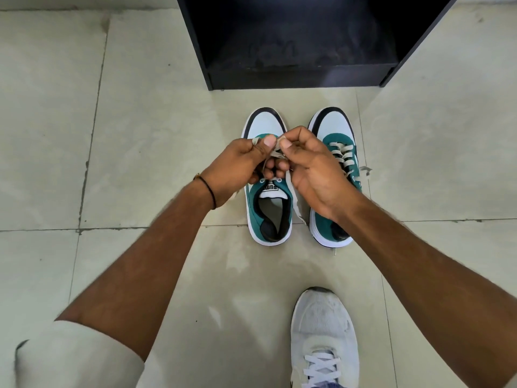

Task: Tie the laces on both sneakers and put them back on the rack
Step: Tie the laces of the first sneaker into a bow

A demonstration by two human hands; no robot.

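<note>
Since the knot needs tension, both hands, left (237, 163) and right (310, 166), pinch the lace (275, 152) together over the left sneaker (267, 203), sitting on the floor (140, 135) near the rack (302, 74).

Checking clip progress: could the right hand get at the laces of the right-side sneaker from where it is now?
Probably yes. The right hand hovers partly over the right-side sneaker, whose laces lie exposed, but it is pinching the left-side sneaker's lace and must release it first.
</note>
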